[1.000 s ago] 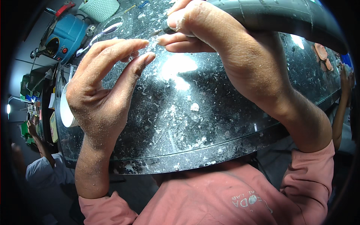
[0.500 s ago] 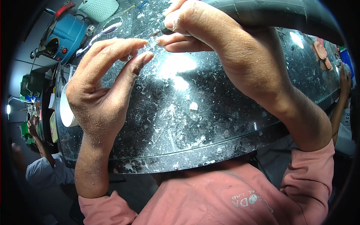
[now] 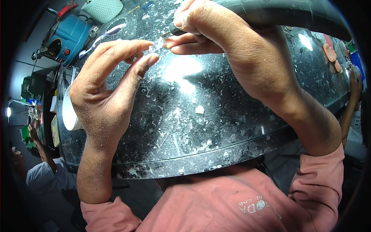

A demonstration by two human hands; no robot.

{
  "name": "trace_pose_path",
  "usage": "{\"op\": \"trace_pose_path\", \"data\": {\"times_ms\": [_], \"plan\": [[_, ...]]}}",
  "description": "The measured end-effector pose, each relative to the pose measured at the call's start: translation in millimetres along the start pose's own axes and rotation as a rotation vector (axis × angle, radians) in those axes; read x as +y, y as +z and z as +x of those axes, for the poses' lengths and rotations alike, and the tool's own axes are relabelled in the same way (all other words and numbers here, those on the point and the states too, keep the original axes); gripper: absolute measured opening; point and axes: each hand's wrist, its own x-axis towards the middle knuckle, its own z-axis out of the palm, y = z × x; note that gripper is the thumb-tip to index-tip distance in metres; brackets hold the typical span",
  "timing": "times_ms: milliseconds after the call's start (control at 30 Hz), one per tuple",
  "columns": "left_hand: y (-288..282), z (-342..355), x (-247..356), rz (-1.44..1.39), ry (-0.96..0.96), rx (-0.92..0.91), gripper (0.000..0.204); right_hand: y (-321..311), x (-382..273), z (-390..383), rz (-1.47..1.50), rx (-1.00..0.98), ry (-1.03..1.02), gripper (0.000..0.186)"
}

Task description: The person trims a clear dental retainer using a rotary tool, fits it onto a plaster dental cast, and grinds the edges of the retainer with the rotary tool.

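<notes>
My left hand pinches a small clear, glassy-looking piece between thumb and fingertips, over the far middle of the bench. White dust covers the hand, and the thumb has a dark smudge. My right hand grips a dark rotary handpiece, thumb on top and fingers stretched out below. Its thin tip points at the clear piece; whether they touch, I cannot tell. The right fingertips are close beside the piece, and the hand hides most of the handpiece.
White shavings litter the black bench; a small whitish chip lies in the middle. A thick grey hose crosses above my right wrist. Left stand a blue machine, a mint basket and a white tub. Pink pieces lie right. People sit either side.
My right hand and the handpiece have shifted slightly right and down. More of the clear piece shows between the hands. The left hand has hardly moved.
</notes>
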Motion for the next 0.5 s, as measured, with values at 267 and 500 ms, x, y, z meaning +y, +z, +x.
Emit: {"op": "trace_pose_path", "data": {"times_ms": [267,500], "plan": [[0.5,0.0,-0.6,-0.002,0.016,0.000,0.022,-12.0,2.2,-1.4,0.096,-0.068,-0.011,0.027],[-0.1,0.5,-1.5,0.003,-0.009,-0.005,0.022,-7.5,7.8,4.6,0.182,-0.134,-0.018,0.027]]}}
